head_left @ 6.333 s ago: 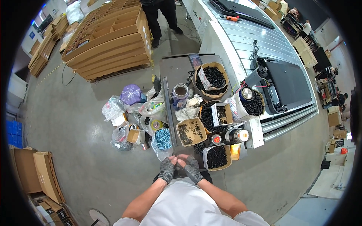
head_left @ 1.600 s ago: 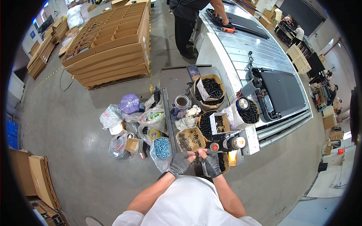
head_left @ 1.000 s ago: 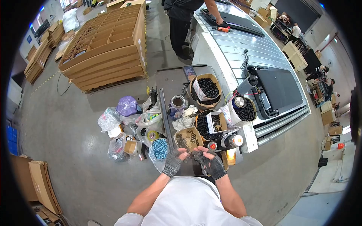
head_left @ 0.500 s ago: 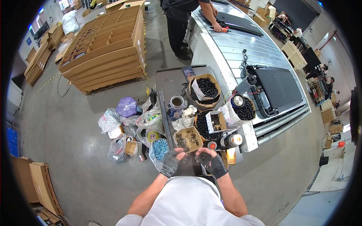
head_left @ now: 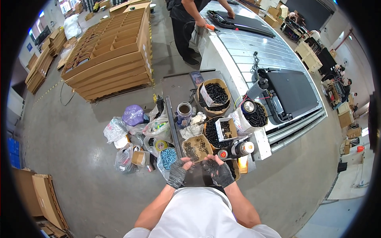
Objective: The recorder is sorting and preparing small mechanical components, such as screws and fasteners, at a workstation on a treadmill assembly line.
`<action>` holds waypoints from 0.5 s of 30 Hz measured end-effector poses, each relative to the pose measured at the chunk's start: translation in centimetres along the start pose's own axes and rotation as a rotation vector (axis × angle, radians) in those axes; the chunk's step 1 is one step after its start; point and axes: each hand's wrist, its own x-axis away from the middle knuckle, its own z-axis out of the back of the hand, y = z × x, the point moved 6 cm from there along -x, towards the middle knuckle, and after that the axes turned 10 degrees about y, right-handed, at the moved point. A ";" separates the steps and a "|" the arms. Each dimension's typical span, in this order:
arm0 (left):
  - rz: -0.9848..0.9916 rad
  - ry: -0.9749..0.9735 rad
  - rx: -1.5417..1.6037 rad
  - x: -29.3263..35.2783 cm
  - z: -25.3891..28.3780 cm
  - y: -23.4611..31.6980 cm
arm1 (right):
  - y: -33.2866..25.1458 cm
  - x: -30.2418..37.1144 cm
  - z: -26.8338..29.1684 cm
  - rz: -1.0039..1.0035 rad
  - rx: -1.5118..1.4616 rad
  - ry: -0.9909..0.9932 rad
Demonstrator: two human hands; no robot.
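My left hand (head_left: pixel 178 173), in a dark fingerless glove, is closed with thumb and fingertips pinched just off the near left corner of a shallow cardboard box (head_left: pixel 192 160) of small black rings. Whatever it pinches is too small to name. Across from it, my right hand (head_left: pixel 222 173), gloved the same way, has its fingers curled together by the box's near right corner; what lies in them cannot be made out. A white carton (head_left: pixel 219 130) with more rings stands on a tub of black screws (head_left: pixel 212 137) beyond. Bagged blue screws (head_left: pixel 168 155) sit beside my left hand.
Two dark bottles (head_left: pixel 240 150) lie right of the box. An open jar (head_left: pixel 184 113) and a tub of black bolts (head_left: pixel 216 93) stand farther back. A roller conveyor (head_left: pixel 278 59) carries black panels on the right; another person (head_left: pixel 186 23) works there. Plastic bags (head_left: pixel 115 129) crowd the left.
My right hand has turned, its fingertips lifting toward the box, and my left has shifted slightly left. At the conveyor, the other person has drawn an orange tool toward the near edge.
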 end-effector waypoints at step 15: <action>0.005 -0.095 -0.204 0.4 -1.1 -0.3 | 0.0 -0.2 0.0 0.154 0.245 -0.108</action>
